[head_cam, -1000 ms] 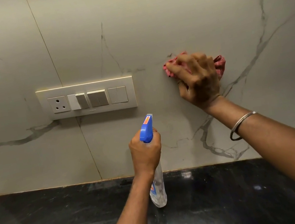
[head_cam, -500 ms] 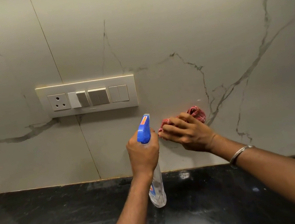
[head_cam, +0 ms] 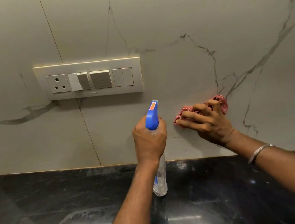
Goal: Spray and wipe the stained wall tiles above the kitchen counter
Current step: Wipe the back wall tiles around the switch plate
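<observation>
Spray bottle (head_cam: 152,120) upright, pointing at wall tiles (head_cam: 166,19), in left hand (head_cam: 149,141)

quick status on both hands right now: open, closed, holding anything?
Left hand: closed, gripping the spray bottle by its neck.
Right hand: closed on the red cloth, pressing it to the wall tile.

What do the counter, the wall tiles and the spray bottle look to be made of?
Counter: likely polished black stone, mirror-like glare. Wall tiles: marble-look ceramic or stone, grey veins, thin joints. Spray bottle: apparently clear plastic body, blue plastic head.
</observation>
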